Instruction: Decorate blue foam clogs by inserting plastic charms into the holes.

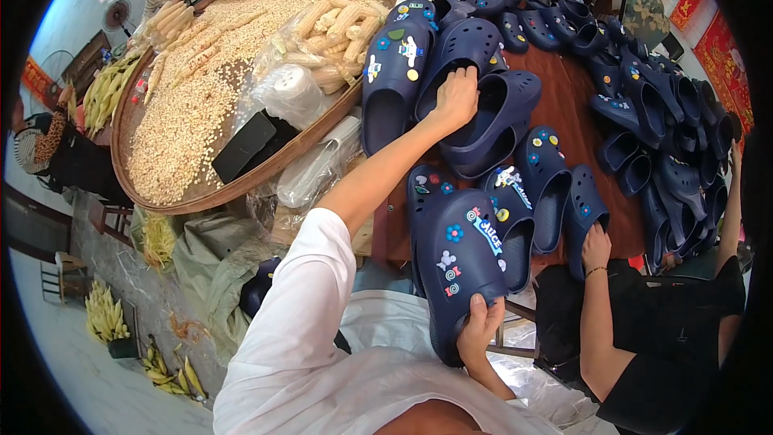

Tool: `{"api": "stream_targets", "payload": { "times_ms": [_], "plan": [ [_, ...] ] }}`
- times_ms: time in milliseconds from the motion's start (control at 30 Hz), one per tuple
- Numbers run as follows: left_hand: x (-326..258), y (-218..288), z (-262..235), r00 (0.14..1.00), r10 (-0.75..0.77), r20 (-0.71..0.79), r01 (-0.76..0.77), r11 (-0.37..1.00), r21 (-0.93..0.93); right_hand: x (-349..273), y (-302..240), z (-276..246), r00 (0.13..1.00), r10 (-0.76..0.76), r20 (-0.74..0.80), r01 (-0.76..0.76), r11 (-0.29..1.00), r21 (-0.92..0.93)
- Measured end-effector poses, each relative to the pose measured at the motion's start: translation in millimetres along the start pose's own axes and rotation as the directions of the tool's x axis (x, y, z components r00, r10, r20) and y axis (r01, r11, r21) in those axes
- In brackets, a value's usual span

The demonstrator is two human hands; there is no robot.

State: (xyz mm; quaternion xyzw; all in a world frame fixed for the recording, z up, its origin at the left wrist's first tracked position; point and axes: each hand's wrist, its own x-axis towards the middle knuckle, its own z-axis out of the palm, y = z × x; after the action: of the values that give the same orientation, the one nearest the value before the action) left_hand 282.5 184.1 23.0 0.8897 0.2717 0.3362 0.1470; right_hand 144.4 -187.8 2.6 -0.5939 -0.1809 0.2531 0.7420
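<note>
The right hand (481,324) grips a charm-dotted clog (460,262) by its near end at the counter's (573,101) edge, seemingly leaving the charms uncovered. The left hand (457,98) curls at a plain clog's (465,42) opening; whether gripping, I cannot tell.

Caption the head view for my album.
Left hand among navy clogs, right hand holding a charm-decorated clog, corn kernels nearby.
</note>
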Motion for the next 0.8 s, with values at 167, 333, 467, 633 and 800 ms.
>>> {"api": "stream_targets", "payload": {
  "times_ms": [167, 333, 467, 633, 800],
  "plan": [
    [-14.3, 0.5, -5.4, 1.0, -0.003, 0.012, 0.004, 0.998, -0.058, -4.5, 0.5, -0.2, 0.999, -0.004, 0.042, 0.005, 1.0, -0.007],
    [-39.9, 6.0, -32.7, 0.999, 0.038, -0.033, -0.04, 0.997, -0.066, -7.8, -0.7, 3.5, 0.999, 0.002, 0.041, -0.001, 1.0, -0.011],
    [-78.2, -1.8, -83.5, 0.985, 0.12, -0.121, -0.144, 0.965, -0.22, -10.5, -5.6, 8.6, 0.996, -0.006, 0.092, 0.003, 0.999, 0.036],
    [-157.2, -46.3, -152.2, 0.971, -0.213, 0.106, 0.235, 0.8, -0.552, -10.7, -14.1, 40.1, 0.948, 0.012, 0.319, -0.029, 0.998, 0.048],
    [-244.3, -75.5, -183.9, 0.844, -0.515, 0.149, 0.482, 0.606, -0.633, -8.2, 0.2, 89.8, 0.849, 0.028, 0.527, -0.111, 0.986, 0.127]
  ]
}}
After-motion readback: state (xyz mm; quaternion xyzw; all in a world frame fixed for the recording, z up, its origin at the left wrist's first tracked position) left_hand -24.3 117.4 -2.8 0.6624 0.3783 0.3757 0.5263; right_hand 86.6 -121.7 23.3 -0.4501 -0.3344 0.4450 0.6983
